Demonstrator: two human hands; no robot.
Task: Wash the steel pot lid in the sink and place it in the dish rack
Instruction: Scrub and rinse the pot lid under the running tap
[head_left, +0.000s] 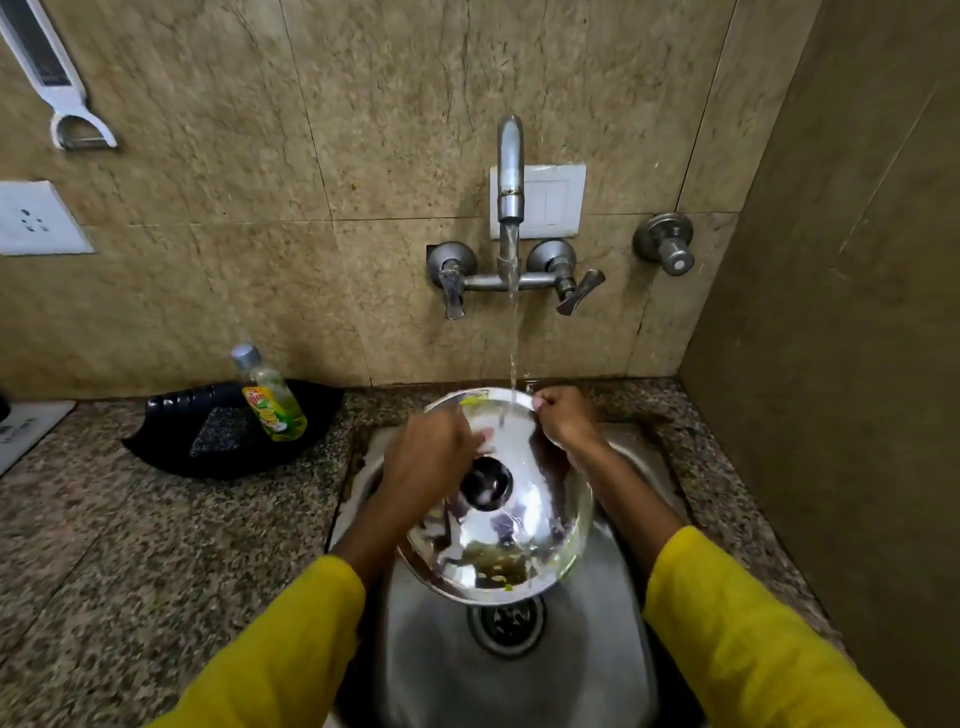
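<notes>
Steel lid under running water, held over the sink

The steel pot lid is tilted above the sink — shiny and wet, dark knob at centre, yellow-green residue near its 6 o'clock and 12 o'clock rim. The right hand pinches the rim at 1 o'clock; the left hand presses its face at 10 o'clock — whether it grips anything is unclear.

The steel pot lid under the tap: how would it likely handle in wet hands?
The steel pot lid is probably slippery: it is polished and water is running onto it. It looks thin and stiff, likely light for its width. The right hand pinches only its rim, so it could swing; the left hand near the knob steadies it.
</notes>
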